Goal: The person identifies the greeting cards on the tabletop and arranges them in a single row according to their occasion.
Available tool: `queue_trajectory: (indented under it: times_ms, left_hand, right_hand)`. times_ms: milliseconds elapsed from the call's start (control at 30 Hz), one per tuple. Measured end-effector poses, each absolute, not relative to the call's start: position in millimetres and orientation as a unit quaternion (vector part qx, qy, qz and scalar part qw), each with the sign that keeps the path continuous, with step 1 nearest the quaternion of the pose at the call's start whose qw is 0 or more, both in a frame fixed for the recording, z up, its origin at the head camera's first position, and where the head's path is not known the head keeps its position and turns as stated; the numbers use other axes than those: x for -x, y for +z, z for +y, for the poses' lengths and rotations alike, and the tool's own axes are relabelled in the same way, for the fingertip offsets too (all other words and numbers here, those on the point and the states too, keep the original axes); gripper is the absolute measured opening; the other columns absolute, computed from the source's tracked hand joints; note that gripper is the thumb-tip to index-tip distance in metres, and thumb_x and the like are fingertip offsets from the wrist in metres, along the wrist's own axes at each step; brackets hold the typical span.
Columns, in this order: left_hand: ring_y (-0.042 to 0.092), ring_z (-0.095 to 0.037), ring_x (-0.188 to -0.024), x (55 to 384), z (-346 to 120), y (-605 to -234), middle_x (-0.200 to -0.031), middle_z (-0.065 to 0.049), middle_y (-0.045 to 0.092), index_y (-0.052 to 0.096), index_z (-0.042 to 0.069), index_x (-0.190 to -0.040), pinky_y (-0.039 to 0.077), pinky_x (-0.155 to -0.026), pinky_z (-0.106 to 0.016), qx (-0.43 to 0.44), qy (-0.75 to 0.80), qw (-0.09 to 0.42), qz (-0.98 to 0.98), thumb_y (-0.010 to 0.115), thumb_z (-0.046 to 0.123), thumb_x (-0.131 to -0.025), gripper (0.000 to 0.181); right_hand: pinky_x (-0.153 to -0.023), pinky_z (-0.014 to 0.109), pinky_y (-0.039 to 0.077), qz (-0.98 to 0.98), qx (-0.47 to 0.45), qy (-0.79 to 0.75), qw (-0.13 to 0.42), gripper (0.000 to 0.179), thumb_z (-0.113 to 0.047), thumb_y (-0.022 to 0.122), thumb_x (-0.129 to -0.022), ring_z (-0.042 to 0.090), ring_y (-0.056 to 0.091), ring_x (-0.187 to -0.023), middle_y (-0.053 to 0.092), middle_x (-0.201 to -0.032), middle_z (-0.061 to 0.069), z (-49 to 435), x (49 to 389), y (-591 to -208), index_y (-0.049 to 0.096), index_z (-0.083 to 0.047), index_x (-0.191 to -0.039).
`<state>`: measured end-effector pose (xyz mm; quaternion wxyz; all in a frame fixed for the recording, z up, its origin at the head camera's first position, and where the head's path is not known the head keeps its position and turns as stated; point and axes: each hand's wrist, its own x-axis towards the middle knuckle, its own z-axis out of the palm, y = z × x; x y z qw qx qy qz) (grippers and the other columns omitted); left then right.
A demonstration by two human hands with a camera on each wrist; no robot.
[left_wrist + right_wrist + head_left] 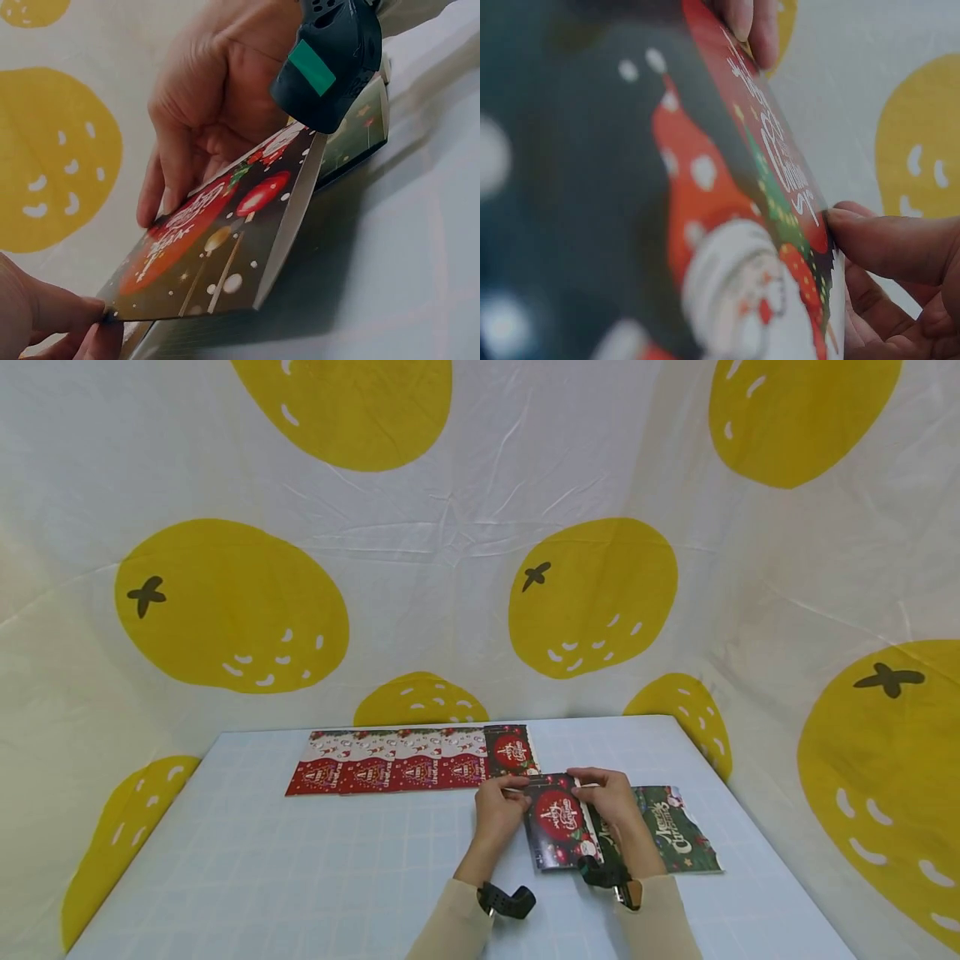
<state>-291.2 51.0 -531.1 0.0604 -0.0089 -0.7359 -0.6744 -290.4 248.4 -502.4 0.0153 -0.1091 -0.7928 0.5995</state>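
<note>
A flat, dark Christmas-printed paper piece with a red circle is held tilted between both hands. My left hand pinches its upper left corner between thumb and fingers; the left wrist view shows this left hand at the lower left. My right hand pinches the upper right edge, and in the right wrist view its thumb lies on the printed face. A Santa figure fills the near part of that face. Behind the right wrist, green Christmas-printed paper pieces lie on the table, partly hidden.
Several red-and-white Christmas paper pieces lie overlapping in a row along the table's back edge. A dark piece with a red circle ends that row at the right. A fruit-patterned cloth hangs around the pale checked table.
</note>
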Motion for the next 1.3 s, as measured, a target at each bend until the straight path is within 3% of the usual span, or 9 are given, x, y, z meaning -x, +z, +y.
queue_trajectory:
  times_ms: [167, 267, 467, 667, 867, 1000, 1167, 1300]
  left_hand:
    - [0.064, -0.011, -0.073, 292.2, 48.8, -529.5, -0.092, -0.008, 0.073, 0.08, 0.003, -0.1, 0.054, -0.061, -0.026, 0.028, -0.677, 0.032, -0.735, 0.077, -0.015, -0.078, 0.028]
    - [0.064, -0.012, -0.073, 291.9, 46.5, -528.4, -0.091, -0.002, 0.072, 0.079, 0.005, -0.1, 0.053, -0.062, -0.027, 0.047, -0.662, 0.006, -0.748, 0.079, -0.013, -0.08, 0.027]
    - [0.065, -0.012, -0.069, 289.7, 43.8, -526.7, -0.085, -0.003, 0.073, 0.08, 0.003, -0.093, 0.053, -0.062, -0.026, 0.086, -0.648, -0.051, -0.755, 0.079, -0.015, -0.078, 0.024]
    - [0.062, -0.012, -0.067, 289.3, 42.1, -524.0, -0.078, 0.001, 0.072, 0.081, 0.006, -0.089, 0.05, -0.064, -0.027, 0.095, -0.624, -0.091, -0.77, 0.081, -0.013, -0.078, 0.021]
    - [0.062, -0.013, -0.069, 288.3, 42.1, -521.3, -0.081, 0.001, 0.071, 0.082, 0.008, -0.091, 0.049, -0.065, -0.027, 0.1, -0.608, -0.12, -0.779, 0.079, -0.013, -0.081, 0.023]
    - [0.062, -0.012, -0.069, 288.2, 41.9, -521.0, -0.082, 0.0, 0.07, 0.082, 0.007, -0.094, 0.048, -0.064, -0.026, 0.101, -0.621, -0.119, -0.768, 0.076, -0.015, -0.081, 0.027]
    - [0.063, -0.011, -0.069, 288.3, 40.2, -521.0, -0.083, -0.003, 0.07, 0.082, 0.003, -0.097, 0.051, -0.062, -0.025, 0.094, -0.648, -0.101, -0.749, 0.072, -0.018, -0.081, 0.029]
    - [0.064, -0.011, -0.069, 289.8, 38.7, -522.1, -0.083, -0.003, 0.071, 0.082, 0.003, -0.098, 0.051, -0.061, -0.025, 0.074, -0.659, -0.083, -0.744, 0.073, -0.018, -0.083, 0.027]
  right_hand:
    - [-0.073, 0.033, 0.056, -0.767, 0.127, 0.629, 0.014, 0.038, 0.002, 0.072, -0.093, 0.025, 0.062, -0.096, 0.06, -0.129, 0.023, 249.9, 291.1, -501.7, 0.072, 0.001, -0.131]
    - [-0.074, 0.031, 0.055, -0.761, 0.143, 0.633, 0.022, 0.039, 0.002, 0.07, -0.094, 0.027, 0.061, -0.101, 0.058, -0.135, 0.024, 251.5, 290.8, -500.2, 0.07, 0.0, -0.133]
    - [-0.076, 0.028, 0.052, -0.763, 0.17, 0.622, 0.042, 0.038, -0.002, 0.068, -0.098, 0.032, 0.052, -0.116, 0.056, -0.14, 0.021, 256.0, 290.3, -499.2, 0.07, -0.003, -0.136]
    - [-0.073, 0.028, 0.055, -0.752, 0.178, 0.633, 0.053, 0.038, -0.003, 0.066, -0.1, 0.03, 0.057, -0.108, 0.053, -0.142, 0.021, 259.3, 289.4, -500.7, 0.068, -0.003, -0.138]
    - [-0.071, 0.025, 0.054, -0.745, 0.193, 0.635, 0.069, 0.038, -0.003, 0.067, -0.1, 0.028, 0.057, -0.107, 0.055, -0.142, 0.021, 260.5, 291.2, -502.9, 0.068, -0.003, -0.138]
    - [-0.082, 0.03, 0.052, -0.747, 0.198, 0.631, 0.071, 0.037, -0.005, 0.069, -0.1, 0.03, 0.054, -0.116, 0.058, -0.14, 0.02, 260.0, 291.8, -503.3, 0.069, -0.004, -0.137]
    - [-0.104, 0.047, 0.044, -0.755, 0.18, 0.628, 0.062, 0.037, -0.009, 0.07, -0.1, 0.034, 0.05, -0.128, 0.058, -0.141, 0.022, 260.4, 290.6, -503.8, 0.068, -0.003, -0.137]
    - [-0.108, 0.052, 0.042, -0.765, 0.167, 0.621, 0.042, 0.036, -0.011, 0.072, -0.099, 0.035, 0.052, -0.128, 0.061, -0.139, 0.022, 260.4, 292.0, -504.1, 0.07, -0.003, -0.134]
